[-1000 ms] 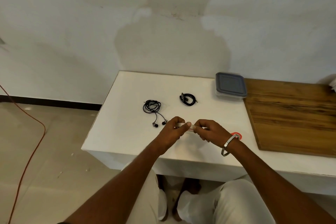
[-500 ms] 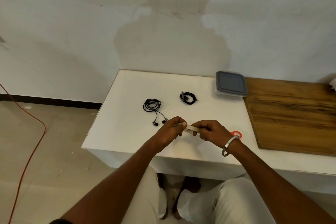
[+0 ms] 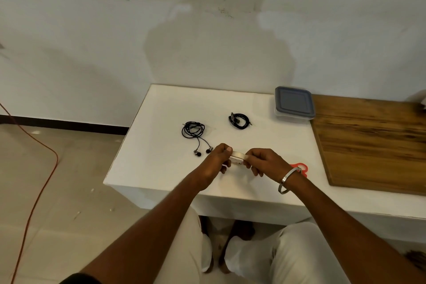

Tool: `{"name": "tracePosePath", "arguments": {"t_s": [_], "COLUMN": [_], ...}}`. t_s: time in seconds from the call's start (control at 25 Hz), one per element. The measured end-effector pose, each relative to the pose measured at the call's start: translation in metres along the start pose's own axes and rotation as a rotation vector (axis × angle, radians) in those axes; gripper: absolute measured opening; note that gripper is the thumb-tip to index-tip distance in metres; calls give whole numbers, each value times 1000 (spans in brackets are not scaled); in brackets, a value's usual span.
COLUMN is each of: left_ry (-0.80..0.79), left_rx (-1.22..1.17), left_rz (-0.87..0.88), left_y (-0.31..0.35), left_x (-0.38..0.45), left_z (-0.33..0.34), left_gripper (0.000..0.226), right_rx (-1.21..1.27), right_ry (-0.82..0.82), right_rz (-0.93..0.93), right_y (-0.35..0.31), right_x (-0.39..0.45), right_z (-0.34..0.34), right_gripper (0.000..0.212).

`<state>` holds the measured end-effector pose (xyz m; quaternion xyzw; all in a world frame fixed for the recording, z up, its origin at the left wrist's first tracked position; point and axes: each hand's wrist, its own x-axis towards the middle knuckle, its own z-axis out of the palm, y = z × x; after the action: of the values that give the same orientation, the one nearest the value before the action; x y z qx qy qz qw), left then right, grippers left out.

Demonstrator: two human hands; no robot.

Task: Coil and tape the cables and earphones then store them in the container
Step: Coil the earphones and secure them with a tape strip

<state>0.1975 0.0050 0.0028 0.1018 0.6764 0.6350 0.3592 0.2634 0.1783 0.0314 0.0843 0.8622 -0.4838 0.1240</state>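
Black earphones (image 3: 193,132) lie loosely coiled on the white table (image 3: 156,145), the two buds trailing toward me. A smaller coiled black cable (image 3: 239,120) lies farther back, to the right. A lidded container (image 3: 294,102) with a grey lid stands at the back right of the table. Above the table's front part, my left hand (image 3: 215,163) and my right hand (image 3: 265,162) both grip a pale roll of tape (image 3: 238,158). The left thumb and fingers pinch its left end, and the right fingers curl round its right side.
Red-handled scissors (image 3: 300,167) lie partly hidden behind my right wrist. A wooden board (image 3: 373,140) covers the right part of the surface. An orange cord (image 3: 34,191) runs over the floor at the left. The wall stands just behind the table.
The tape strip between my hands has lengthened slightly as the hands draw apart; both hands have sunk a little toward the table's front edge.
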Motion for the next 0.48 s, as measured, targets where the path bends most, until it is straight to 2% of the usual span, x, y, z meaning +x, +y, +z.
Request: {"name": "tracePosePath", "arguments": {"t_s": [0.2, 0.48], "left_ry": [11, 49], "left_rx": [-57, 157], "left_rz": [-21, 87], "left_y": [-2, 11], "left_x": [2, -3], "left_z": [-2, 4], "left_gripper": [23, 23], "right_rx": [88, 83], "right_ry": [5, 23], "right_rz": [-47, -17], "right_y": [9, -7], "right_x": [-4, -2], "right_z": [-2, 0], "right_gripper": [28, 23]}}
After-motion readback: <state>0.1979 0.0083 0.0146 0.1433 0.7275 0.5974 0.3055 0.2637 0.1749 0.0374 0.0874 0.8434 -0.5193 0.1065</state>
